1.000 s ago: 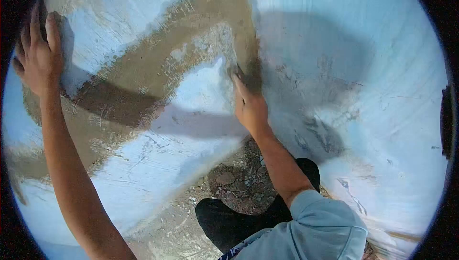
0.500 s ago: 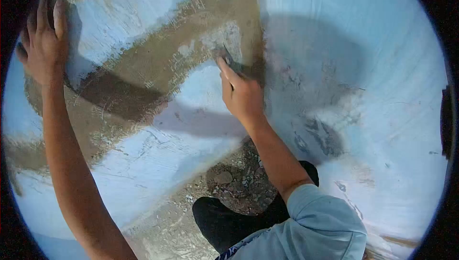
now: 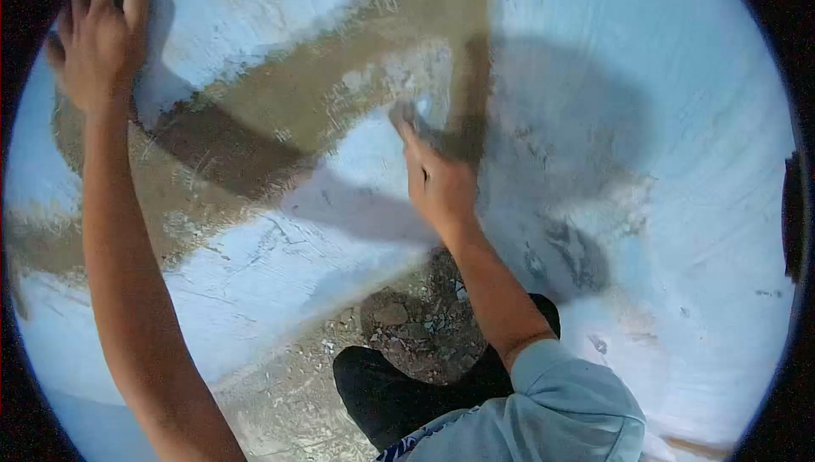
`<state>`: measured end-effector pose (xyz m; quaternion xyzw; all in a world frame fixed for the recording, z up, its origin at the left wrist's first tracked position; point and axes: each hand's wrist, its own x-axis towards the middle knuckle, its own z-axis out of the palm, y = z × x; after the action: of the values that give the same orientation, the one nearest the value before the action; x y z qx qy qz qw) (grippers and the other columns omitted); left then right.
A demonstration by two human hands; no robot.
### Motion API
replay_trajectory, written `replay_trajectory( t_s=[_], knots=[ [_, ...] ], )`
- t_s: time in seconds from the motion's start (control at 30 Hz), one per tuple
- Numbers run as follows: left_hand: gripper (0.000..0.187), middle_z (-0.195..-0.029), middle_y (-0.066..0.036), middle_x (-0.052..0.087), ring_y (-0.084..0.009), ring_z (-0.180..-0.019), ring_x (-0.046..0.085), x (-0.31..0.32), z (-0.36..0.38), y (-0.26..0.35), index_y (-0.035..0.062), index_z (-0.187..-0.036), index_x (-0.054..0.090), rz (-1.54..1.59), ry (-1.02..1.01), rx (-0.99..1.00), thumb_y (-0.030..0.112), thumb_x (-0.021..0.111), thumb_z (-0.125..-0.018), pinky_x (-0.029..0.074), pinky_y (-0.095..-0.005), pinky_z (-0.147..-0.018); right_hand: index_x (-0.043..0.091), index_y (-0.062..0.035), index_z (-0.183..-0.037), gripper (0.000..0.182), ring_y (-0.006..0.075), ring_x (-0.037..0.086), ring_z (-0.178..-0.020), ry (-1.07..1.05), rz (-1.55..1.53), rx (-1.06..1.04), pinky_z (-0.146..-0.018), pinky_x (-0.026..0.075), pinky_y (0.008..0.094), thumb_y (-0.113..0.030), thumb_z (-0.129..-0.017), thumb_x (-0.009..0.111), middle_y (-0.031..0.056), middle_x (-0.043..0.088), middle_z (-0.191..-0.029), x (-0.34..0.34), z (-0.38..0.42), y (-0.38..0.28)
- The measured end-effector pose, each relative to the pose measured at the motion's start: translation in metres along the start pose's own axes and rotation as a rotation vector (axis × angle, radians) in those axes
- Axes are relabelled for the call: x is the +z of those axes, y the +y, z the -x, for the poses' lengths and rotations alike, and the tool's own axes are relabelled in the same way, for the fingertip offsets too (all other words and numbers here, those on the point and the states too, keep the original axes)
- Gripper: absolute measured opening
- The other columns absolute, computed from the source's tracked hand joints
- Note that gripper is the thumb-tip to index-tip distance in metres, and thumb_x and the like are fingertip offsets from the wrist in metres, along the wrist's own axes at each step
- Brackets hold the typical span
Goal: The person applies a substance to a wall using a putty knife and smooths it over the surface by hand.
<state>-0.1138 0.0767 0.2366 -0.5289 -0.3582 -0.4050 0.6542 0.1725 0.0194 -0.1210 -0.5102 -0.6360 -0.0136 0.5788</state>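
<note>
My left hand (image 3: 103,50) lies spread against the painted wall (image 3: 242,271) at the upper left, fingers apart and holding nothing. My right hand (image 3: 444,186) is closed around a small grey scraper (image 3: 402,112), with the index finger stretched along it. Most of the tool is hidden by the fingers and blurred. Its tip meets the wall at the lower edge of a brown bare band (image 3: 297,88), close to the corner. White-blue paint surrounds this band, and its edges are ragged.
A second wall face (image 3: 713,165) meets the first at a brown vertical corner (image 3: 475,63). Rubble and paint chips cover the ground (image 3: 407,318) below, around my dark-trousered legs (image 3: 390,390). Shadows of my head and arms fall on both walls.
My right hand and the scraper have shifted slightly down along the wall. The view has moved a little, so my left hand appears higher and further right.
</note>
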Motion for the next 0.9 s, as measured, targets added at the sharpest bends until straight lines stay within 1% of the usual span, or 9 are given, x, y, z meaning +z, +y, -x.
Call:
replay_trajectory(
  t_s=[0.07,0.2,0.3,0.4,0.53,0.6,0.7,0.8,0.9],
  knots=[
    [0.078,-0.168,-0.023,0.026,-0.0480,-0.153,0.027,-0.019,-0.006,0.011,0.0174,-0.165,0.032,-0.014,-0.218,-0.034,0.067,0.015,-0.106,0.025,-0.0694,-0.118,0.068,-0.0245,-0.137,0.040,0.0398,0.071,-0.069,0.014,-0.006,-0.015,-0.062,0.056,0.0458,-0.019,-0.098,0.067,0.0197,0.073,-0.082,0.003,-0.001,-0.009],
    [0.079,-0.169,-0.023,0.023,-0.0488,-0.154,0.024,-0.025,-0.007,0.015,0.0167,-0.165,0.030,0.001,-0.251,-0.030,0.067,0.015,-0.106,0.025,-0.0696,-0.119,0.068,-0.0252,-0.137,0.041,0.0393,0.071,-0.070,0.005,-0.003,0.028,-0.063,0.056,0.0453,-0.018,-0.097,0.068,0.0190,0.073,-0.082,-0.002,-0.003,-0.022],
    [0.079,-0.169,-0.023,0.023,-0.0489,-0.154,0.024,-0.021,-0.006,0.012,0.0169,-0.166,0.028,0.004,-0.238,-0.032,0.067,0.014,-0.106,0.024,-0.0701,-0.119,0.068,-0.0243,-0.137,0.041,0.0392,0.071,-0.070,0.077,-0.065,-0.070,-0.063,0.056,0.0455,-0.018,-0.097,0.068,0.0184,0.073,-0.083,0.007,0.009,-0.011],
    [0.080,-0.170,-0.023,0.022,-0.0488,-0.154,0.023,-0.020,-0.007,0.012,0.0171,-0.166,0.026,-0.008,-0.262,-0.039,0.068,0.014,-0.105,0.024,-0.0699,-0.119,0.068,-0.0226,-0.138,0.041,0.0393,0.072,-0.071,-0.015,-0.046,-0.003,-0.063,0.056,0.0458,-0.018,-0.097,0.067,0.0188,0.073,-0.083,0.005,-0.002,-0.020],
    [0.079,-0.170,-0.022,0.022,-0.0488,-0.154,0.024,-0.022,-0.007,0.013,0.0168,-0.166,0.026,0.001,-0.253,-0.036,0.067,0.014,-0.106,0.024,-0.0702,-0.119,0.067,-0.0220,-0.138,0.041,0.0396,0.070,-0.069,-0.030,-0.025,0.029,-0.062,0.055,0.0463,-0.016,-0.098,0.066,0.0209,0.071,-0.081,0.000,-0.003,-0.025],
    [0.079,-0.169,-0.024,0.024,-0.0491,-0.153,0.025,-0.023,-0.006,0.012,0.0152,-0.165,0.029,0.011,-0.239,-0.034,0.066,0.015,-0.106,0.024,-0.0711,-0.118,0.067,-0.0225,-0.139,0.041,0.0395,0.070,-0.068,0.026,-0.017,-0.004,-0.060,0.054,0.0465,-0.016,-0.098,0.066,0.0216,0.071,-0.080,0.001,0.008,-0.023],
    [0.079,-0.167,-0.026,0.027,-0.0497,-0.153,0.026,-0.019,-0.007,0.012,0.0136,-0.163,0.033,0.042,-0.203,-0.031,0.066,0.015,-0.106,0.024,-0.0719,-0.118,0.068,-0.0213,-0.138,0.040,0.0384,0.070,-0.067,-0.054,-0.033,0.037,-0.059,0.053,0.0460,-0.015,-0.099,0.065,0.0226,0.070,-0.080,-0.004,-0.012,-0.030],
    [0.079,-0.167,-0.026,0.028,-0.0496,-0.153,0.026,-0.020,-0.006,0.012,0.0139,-0.163,0.034,0.029,-0.195,-0.030,0.065,0.015,-0.107,0.024,-0.0716,-0.118,0.069,-0.0182,-0.137,0.038,0.0391,0.069,-0.067,-0.029,0.004,0.002,-0.058,0.053,0.0451,-0.014,-0.099,0.065,0.0240,0.069,-0.079,-0.006,-0.013,-0.030],
    [0.056,-0.169,-0.005,0.032,-0.0307,-0.157,0.025,-0.021,-0.001,0.028,0.0247,-0.160,0.041,-0.326,-0.123,-0.108,0.044,0.044,-0.108,0.014,-0.0511,-0.129,0.068,-0.0158,-0.137,0.038,0.0397,0.069,-0.067,0.038,-0.019,-0.098,-0.057,0.051,0.0448,-0.014,-0.099,0.064,0.0242,0.068,-0.077,0.003,0.001,-0.018]
  ],
)
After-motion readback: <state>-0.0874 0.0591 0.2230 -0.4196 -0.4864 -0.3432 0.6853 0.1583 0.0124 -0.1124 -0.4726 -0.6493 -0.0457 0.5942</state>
